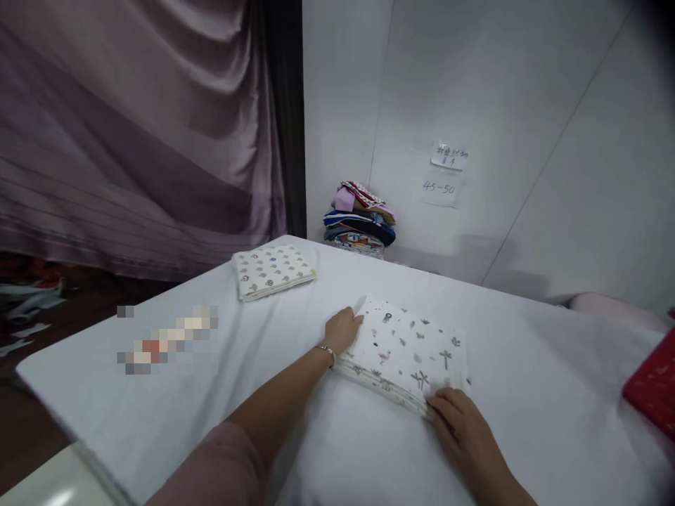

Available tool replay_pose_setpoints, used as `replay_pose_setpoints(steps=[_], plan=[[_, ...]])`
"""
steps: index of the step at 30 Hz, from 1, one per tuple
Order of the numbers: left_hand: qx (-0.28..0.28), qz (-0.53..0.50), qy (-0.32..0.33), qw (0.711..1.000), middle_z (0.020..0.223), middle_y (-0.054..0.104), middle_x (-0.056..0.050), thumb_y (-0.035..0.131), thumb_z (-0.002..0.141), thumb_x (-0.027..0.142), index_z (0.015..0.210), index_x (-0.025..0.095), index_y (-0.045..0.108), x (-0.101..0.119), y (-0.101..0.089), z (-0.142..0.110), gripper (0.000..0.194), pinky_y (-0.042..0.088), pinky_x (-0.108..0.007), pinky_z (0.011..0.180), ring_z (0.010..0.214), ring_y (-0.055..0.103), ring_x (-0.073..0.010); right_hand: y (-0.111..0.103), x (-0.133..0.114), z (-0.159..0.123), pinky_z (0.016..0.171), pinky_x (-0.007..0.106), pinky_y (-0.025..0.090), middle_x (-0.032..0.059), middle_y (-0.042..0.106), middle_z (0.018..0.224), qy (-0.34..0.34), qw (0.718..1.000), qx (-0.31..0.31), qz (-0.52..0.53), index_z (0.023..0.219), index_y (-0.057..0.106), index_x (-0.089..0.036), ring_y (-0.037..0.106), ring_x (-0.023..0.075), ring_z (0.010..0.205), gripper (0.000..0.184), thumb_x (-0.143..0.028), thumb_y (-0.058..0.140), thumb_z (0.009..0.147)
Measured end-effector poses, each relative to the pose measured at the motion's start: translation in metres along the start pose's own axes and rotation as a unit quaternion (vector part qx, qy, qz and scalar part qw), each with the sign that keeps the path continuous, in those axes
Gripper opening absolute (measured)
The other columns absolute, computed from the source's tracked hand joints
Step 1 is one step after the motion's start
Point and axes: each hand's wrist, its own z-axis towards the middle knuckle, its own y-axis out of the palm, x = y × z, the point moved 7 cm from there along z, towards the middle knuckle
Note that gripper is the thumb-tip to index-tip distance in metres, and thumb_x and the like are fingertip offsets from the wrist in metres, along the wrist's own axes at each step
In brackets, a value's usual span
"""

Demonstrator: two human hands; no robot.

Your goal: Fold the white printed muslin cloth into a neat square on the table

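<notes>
A folded white cloth (406, 348) with small grey prints lies flat on the white table (264, 393). My left hand (342, 330) rests against its left edge, fingers curled along the fold, with a bracelet at the wrist. My right hand (456, 418) presses on its near right corner, fingers bent over the edge. A second folded cloth (273, 270) with a dotted pattern sits further back to the left, away from both hands.
A stack of coloured folded fabrics (361, 218) stands at the table's far edge by the white wall. Paper notes (446, 172) hang on the wall. A purple curtain (131, 126) hangs left. Something red (654, 386) lies at the right edge.
</notes>
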Motion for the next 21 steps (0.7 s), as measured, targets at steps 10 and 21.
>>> replay_pose_setpoints(steps=[10, 21], plan=[[-0.004, 0.016, 0.021, 1.0, 0.106, 0.062, -0.011, 0.039, 0.086, 0.048, 0.102, 0.017, 0.052, 0.009, -0.016, -0.001, 0.036, 0.041, -0.031, 0.076, 0.096, 0.057, -0.024, -0.009, -0.006, 0.009, 0.07, 0.033, 0.046, 0.0067, 0.059, 0.086, 0.032, 0.999, -0.016, 0.031, 0.091, 0.063, -0.021, 0.055, 0.0189, 0.08, 0.023, -0.02, 0.041, 0.089], [-0.045, 0.072, 0.189, 0.978, 0.148, 0.023, -0.012, 0.035, 0.087, 0.046, 0.134, 0.013, 0.036, 0.022, 0.017, -0.024, 0.057, 0.024, -0.04, 0.106, 0.134, 0.024, -0.0263, -0.009, 0.034, 0.041, 0.107, 0.046, 0.024, 0.0141, 0.035, 0.142, 0.171, 0.985, -0.038, -0.007, 0.131, 0.044, -0.014, 0.023, 0.0274, 0.134, 0.051, -0.044, 0.04, 0.09]])
